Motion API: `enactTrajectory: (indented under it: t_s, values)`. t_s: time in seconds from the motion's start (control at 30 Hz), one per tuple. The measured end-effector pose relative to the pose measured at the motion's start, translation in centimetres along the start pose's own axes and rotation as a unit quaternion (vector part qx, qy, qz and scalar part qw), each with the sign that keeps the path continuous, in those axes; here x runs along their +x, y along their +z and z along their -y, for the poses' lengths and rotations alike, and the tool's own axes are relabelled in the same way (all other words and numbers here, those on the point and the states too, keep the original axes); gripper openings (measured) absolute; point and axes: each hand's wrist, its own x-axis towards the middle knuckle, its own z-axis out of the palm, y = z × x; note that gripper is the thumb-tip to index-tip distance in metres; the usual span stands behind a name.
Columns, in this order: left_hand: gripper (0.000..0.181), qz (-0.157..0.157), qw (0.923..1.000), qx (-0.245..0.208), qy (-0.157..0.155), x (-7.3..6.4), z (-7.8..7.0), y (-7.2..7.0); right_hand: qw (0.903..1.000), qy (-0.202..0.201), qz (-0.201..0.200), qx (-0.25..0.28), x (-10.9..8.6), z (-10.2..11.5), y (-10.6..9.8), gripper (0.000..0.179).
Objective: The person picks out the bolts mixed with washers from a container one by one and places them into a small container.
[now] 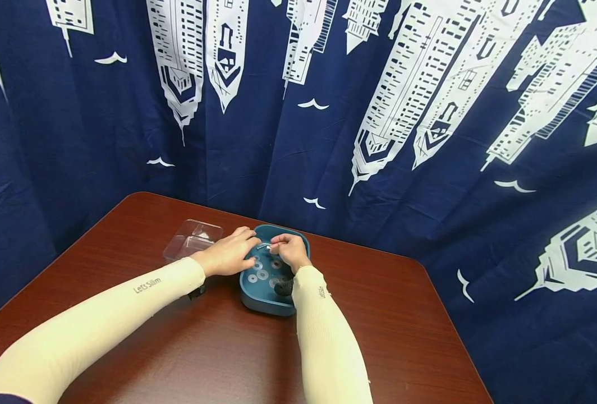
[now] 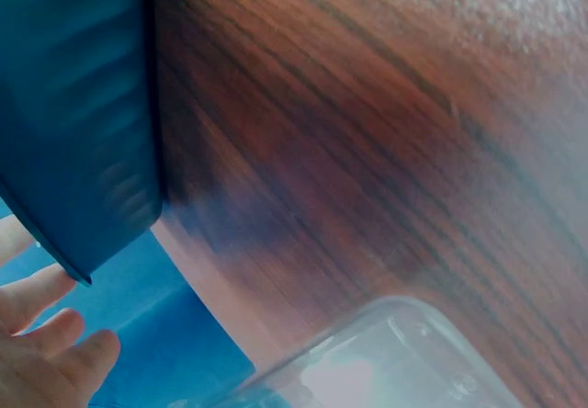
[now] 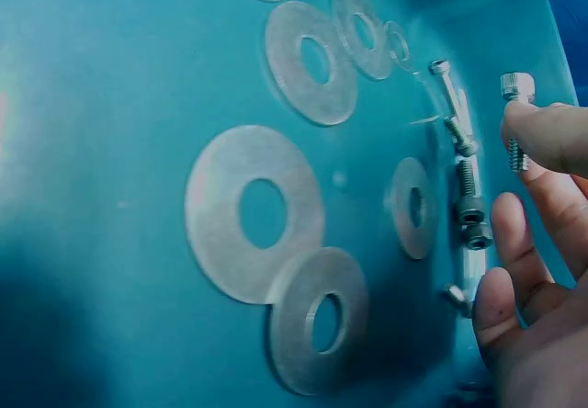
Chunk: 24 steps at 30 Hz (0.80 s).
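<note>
In the right wrist view, a small metal screw (image 3: 518,86) is pinched by the right hand (image 3: 556,325), held between thumb and finger with its knurled head up and its thread showing below the thumb. It is held above the floor of a blue bin (image 3: 138,151), near one wall. Along that wall, several loose screws (image 3: 470,209) are seen lying in a rough row beneath the fingers. Flat metal washers (image 3: 211,215) are scattered across the floor, two of them overlapping.

In the left wrist view, the outside of the bin is shown at the left. The fingers of the left hand (image 2: 41,362) are spread and relaxed, reaching past the rim, with no object seen grasped. A corner of a clear plastic container (image 2: 395,353) is shown below.

In the head view, both hands are placed at the bin, the left over its near-left rim, the right inside it. The container is set to the left on a reddish-brown table (image 1: 228,348). Cream sleeves (image 1: 111,314) are worn on both arms. Behind, a navy curtain (image 1: 258,140) is printed with white upside-down buildings.
</note>
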Motion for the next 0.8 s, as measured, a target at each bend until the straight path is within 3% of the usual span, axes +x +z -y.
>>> enactTrajectory:
  t_s: [0.43,0.8]
  values:
    - [0.051,-0.011,0.9998,-0.004,0.016,0.0,0.6,-0.6,0.9982,-0.049,0.025,0.025,0.0,1.4,-0.8,0.02]
    - [0.049,-0.023,0.9997,-0.003,0.005,-1.0,0.8,-2.5,0.9956,-0.086,0.035,0.008,-0.4,3.4,-1.1,0.024]
